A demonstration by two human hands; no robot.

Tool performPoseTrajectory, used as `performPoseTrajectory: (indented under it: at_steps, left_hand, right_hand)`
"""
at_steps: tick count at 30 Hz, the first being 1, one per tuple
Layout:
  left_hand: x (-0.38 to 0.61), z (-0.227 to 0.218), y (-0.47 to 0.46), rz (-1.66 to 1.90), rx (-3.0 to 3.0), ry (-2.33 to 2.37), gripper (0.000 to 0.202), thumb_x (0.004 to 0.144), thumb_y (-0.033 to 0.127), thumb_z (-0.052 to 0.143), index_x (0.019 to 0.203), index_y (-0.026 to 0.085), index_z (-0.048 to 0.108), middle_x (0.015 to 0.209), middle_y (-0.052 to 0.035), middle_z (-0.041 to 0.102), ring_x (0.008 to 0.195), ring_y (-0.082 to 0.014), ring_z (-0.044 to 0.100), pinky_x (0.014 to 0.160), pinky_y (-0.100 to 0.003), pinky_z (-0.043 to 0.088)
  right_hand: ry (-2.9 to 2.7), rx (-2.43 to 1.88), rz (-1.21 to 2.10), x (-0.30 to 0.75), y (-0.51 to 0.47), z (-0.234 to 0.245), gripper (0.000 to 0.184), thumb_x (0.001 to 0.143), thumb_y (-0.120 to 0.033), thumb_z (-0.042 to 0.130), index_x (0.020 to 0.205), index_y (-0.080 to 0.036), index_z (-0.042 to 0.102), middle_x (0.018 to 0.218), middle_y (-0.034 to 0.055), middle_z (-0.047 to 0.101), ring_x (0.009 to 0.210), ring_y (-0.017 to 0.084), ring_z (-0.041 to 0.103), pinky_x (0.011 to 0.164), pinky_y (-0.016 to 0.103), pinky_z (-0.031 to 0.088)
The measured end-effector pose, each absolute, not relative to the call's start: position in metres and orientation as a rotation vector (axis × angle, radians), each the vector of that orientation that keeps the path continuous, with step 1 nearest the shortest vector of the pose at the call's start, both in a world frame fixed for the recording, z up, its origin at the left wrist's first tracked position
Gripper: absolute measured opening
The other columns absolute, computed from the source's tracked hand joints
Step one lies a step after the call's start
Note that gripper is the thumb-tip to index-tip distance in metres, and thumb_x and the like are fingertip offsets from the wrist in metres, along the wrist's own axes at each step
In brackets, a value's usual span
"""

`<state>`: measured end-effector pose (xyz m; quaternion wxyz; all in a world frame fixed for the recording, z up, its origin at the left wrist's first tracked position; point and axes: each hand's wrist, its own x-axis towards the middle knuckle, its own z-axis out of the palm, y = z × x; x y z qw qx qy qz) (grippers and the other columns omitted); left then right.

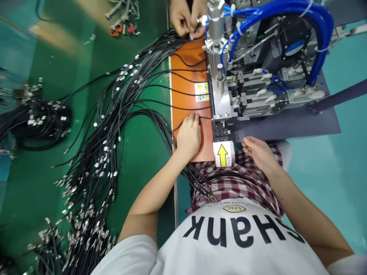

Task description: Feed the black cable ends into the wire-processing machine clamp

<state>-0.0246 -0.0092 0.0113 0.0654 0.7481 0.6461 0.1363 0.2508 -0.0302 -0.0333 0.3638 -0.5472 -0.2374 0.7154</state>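
Note:
My left hand (pixel 189 136) rests on the orange plate (pixel 189 82), its fingers closed over a thin black cable (pixel 205 118) whose end runs into the edge of the machine's metal fixture (pixel 221 105). Several more black cables lie across the plate, roughly side by side, with their ends at the same fixture. To the right of the yellow arrow label (pixel 223 154), my right hand (pixel 259 152) hovers above the checked cloth on my lap. Its thumb and fingers are pinched together; whether anything small is between them cannot be seen.
A large bundle of black cables (pixel 114 110) with white ends spreads over the green table (pixel 149 152). Another person's hands (pixel 189 19) work at the plate's far end. Blue air hoses (pixel 286 7) arch over the machine. Orange-handled tools (pixel 116 30) lie at the back.

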Motion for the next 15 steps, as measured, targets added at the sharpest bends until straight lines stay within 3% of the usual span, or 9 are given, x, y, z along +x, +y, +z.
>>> performPoseTrajectory:
  at_steps: [5,8,11,15]
  left_hand:
    - [-0.062,0.047,0.003,0.375,2.391,1.781,0.043,0.102,0.020,0.037,0.144,0.015,0.045,0.144,-0.0146,0.053,0.131,-0.0242,0.052,0.109,-0.039,0.048]
    - [-0.100,0.066,-0.006,0.063,2.426,1.950,0.033,0.096,0.024,0.052,0.128,0.015,0.058,0.122,-0.0144,0.060,0.118,-0.0295,0.055,0.100,-0.042,0.050]
    - [-0.125,0.062,0.010,-0.176,2.327,2.059,0.017,0.095,0.022,0.050,0.101,0.015,0.064,0.105,-0.0137,0.060,0.103,-0.0283,0.060,0.088,-0.039,0.051]
    - [-0.123,0.037,0.057,0.006,2.245,2.155,0.020,0.098,0.018,0.041,0.103,0.015,0.061,0.102,-0.0123,0.062,0.093,-0.0248,0.063,0.082,-0.035,0.048]
  right_hand:
    - [-0.610,-1.416,1.753,0.269,-0.041,-0.024,0.026,0.077,-0.042,0.085,0.083,-0.020,0.072,0.084,0.0005,0.060,0.070,0.008,0.051,0.058,0.015,0.045]
    - [-0.620,-1.464,1.726,0.278,-0.043,-0.020,0.026,0.077,-0.043,0.084,0.084,-0.021,0.073,0.085,0.0011,0.060,0.071,0.009,0.051,0.057,0.016,0.045]
    - [-0.658,-1.487,1.717,0.276,-0.039,-0.014,0.025,0.078,-0.044,0.083,0.085,-0.021,0.074,0.085,0.0013,0.060,0.072,0.009,0.051,0.056,0.016,0.045]
    - [-0.710,-1.460,1.717,0.264,-0.032,-0.003,0.024,0.080,-0.043,0.082,0.083,-0.021,0.072,0.084,0.0008,0.059,0.069,0.008,0.049,0.057,0.016,0.044]
